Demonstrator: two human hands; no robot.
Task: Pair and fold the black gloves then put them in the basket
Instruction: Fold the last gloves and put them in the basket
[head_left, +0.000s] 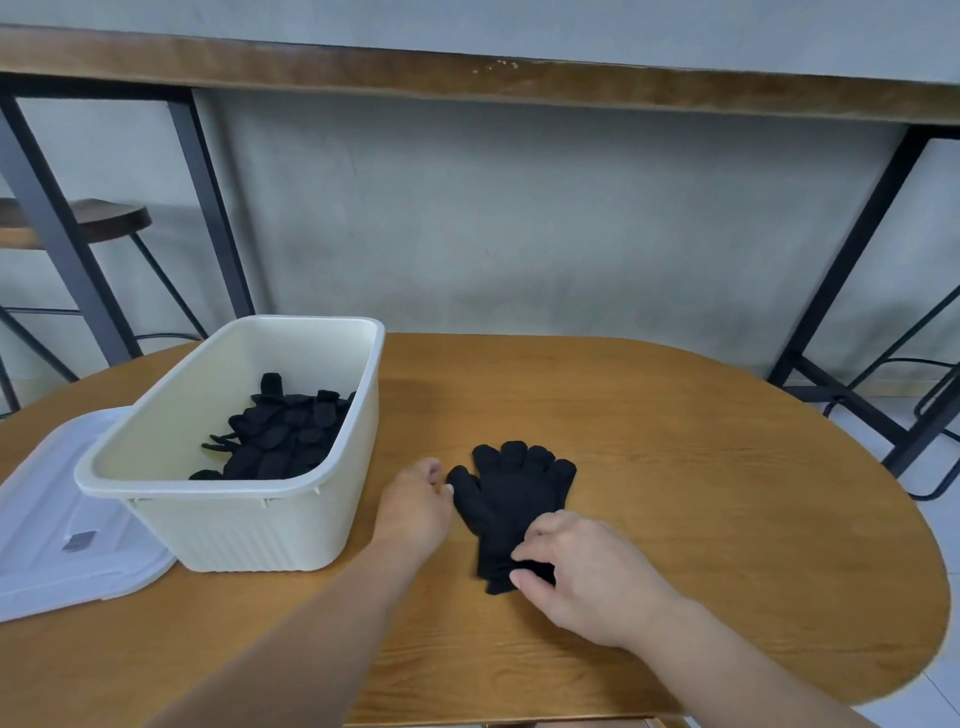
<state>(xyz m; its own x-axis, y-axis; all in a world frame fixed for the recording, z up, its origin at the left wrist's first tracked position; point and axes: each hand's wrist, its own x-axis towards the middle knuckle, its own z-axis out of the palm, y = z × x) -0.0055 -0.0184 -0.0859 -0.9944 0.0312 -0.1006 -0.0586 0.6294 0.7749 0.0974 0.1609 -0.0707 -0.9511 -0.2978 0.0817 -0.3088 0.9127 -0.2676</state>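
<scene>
Black gloves (511, 493) lie flat on the wooden table (701, 493), fingers pointing away from me, apparently stacked as a pair. My right hand (582, 571) pinches the cuff end nearest me with curled fingers. My left hand (415, 506) sits just left of the gloves, its fingertips at the thumb part; whether it holds the thumb is unclear. A cream plastic basket (260, 525) stands to the left and holds several black gloves (283, 434).
A translucent white lid (57, 525) lies flat left of the basket, partly under it. Beyond the table are a grey wall, a high wooden counter on black metal legs (852, 260) and a dark stool (109, 218) at far left.
</scene>
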